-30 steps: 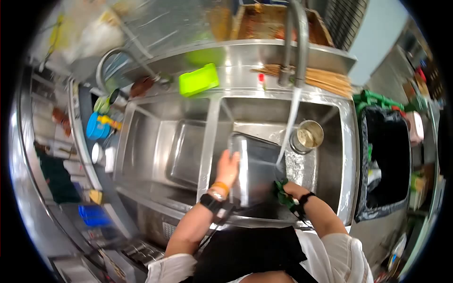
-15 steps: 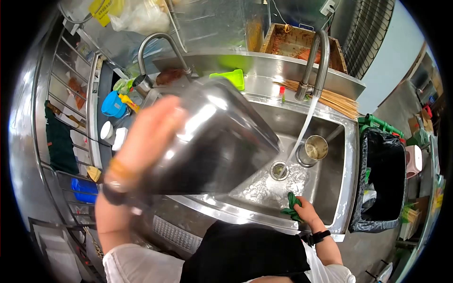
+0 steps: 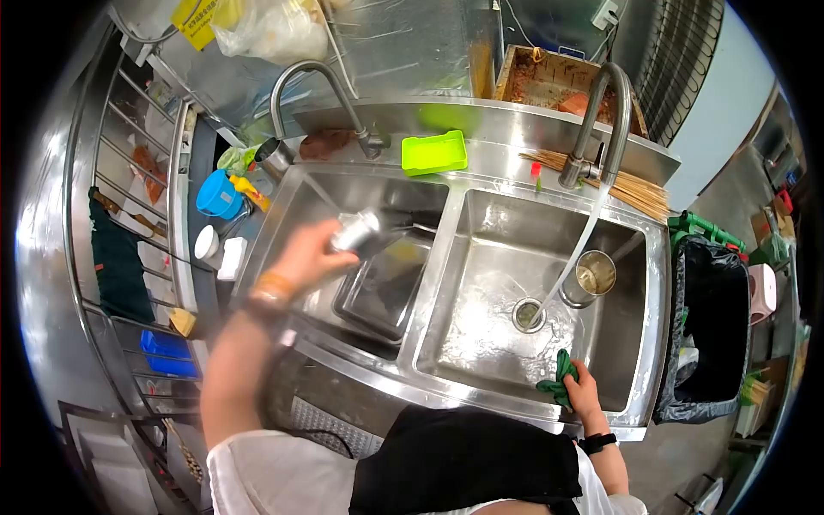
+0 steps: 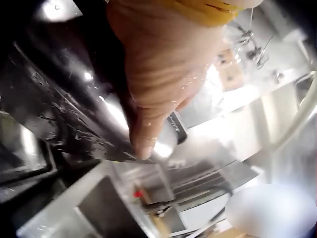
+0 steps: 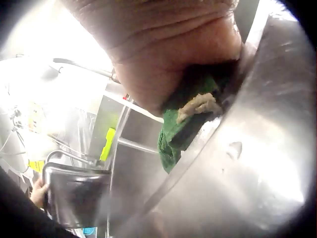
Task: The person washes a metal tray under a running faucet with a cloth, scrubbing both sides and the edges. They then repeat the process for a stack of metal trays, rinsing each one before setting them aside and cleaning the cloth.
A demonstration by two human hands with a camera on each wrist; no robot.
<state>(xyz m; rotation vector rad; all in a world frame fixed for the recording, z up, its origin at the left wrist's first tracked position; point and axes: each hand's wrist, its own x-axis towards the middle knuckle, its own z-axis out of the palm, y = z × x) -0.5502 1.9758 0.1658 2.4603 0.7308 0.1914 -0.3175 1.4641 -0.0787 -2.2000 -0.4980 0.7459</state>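
My left hand (image 3: 305, 257) grips the rim of a shiny metal pan (image 4: 64, 94), its thumb along the edge in the left wrist view. In the head view that pan (image 3: 356, 230) is blurred and largely edge-on over the left basin (image 3: 300, 296). The right wrist view shows its broad side (image 5: 77, 196). Below it, another rectangular pan (image 3: 378, 296) lies in the basin. A bunched green cloth (image 3: 560, 378) is held in my right hand (image 3: 584, 395) at the front wall of the right basin (image 3: 481, 257); a pale scrap (image 5: 198, 106) clings to it.
Water (image 3: 579, 236) runs from the right tap (image 3: 616, 112) toward the drain (image 3: 528, 316). A metal cup (image 3: 594, 275) stands in the right basin. Behind lie a lime-green tray (image 3: 434, 154) and wooden skewers (image 3: 635, 193). A black-lined bin (image 3: 708, 326) stands to the right.
My left hand has lifted the pan out of the right basin and carried it left, over the divider, to the left basin. My right hand keeps the green cloth near the front edge.
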